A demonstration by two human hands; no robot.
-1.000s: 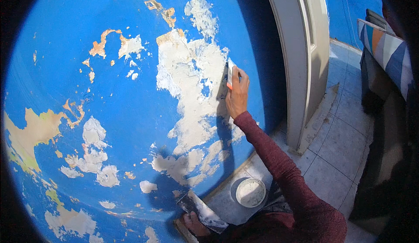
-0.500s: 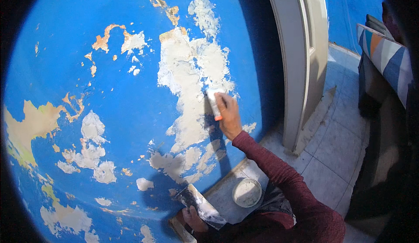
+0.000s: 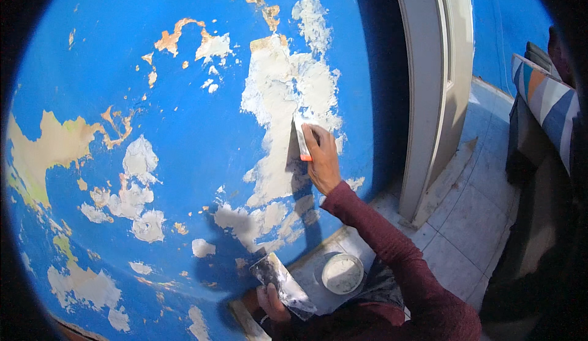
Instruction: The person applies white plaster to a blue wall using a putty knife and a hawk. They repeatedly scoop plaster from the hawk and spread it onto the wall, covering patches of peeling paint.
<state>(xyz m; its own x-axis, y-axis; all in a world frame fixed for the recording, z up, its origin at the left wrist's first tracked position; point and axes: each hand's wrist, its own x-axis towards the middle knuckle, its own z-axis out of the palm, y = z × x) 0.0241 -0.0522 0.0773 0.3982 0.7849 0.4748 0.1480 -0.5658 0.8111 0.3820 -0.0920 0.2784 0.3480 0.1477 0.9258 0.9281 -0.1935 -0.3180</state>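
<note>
My right hand (image 3: 323, 157) is closed round a putty knife (image 3: 301, 137) with a pale, putty-smeared body and an orange end. Its blade lies against a large off-white putty patch (image 3: 269, 139) on the blue wall (image 3: 190, 114). Low down near the wall, my left hand (image 3: 271, 301) grips a flat rectangular metal plate (image 3: 283, 283) smeared with white putty. Part of that hand is hidden behind the plate's edge. A round white tub (image 3: 342, 273) of putty stands on the floor beside the plate.
A pale door frame (image 3: 425, 96) rises right of the wall, with a dark gap between. Grey floor tiles (image 3: 465, 218) run past it. At the far right is dark furniture with a patterned cloth (image 3: 542, 90). Several smaller putty patches (image 3: 141, 157) and peeled spots mark the wall.
The view has shifted, so the wall sits farther right in the picture. My right hand still works the putty knife over the patch. My left hand keeps its hold on the plate.
</note>
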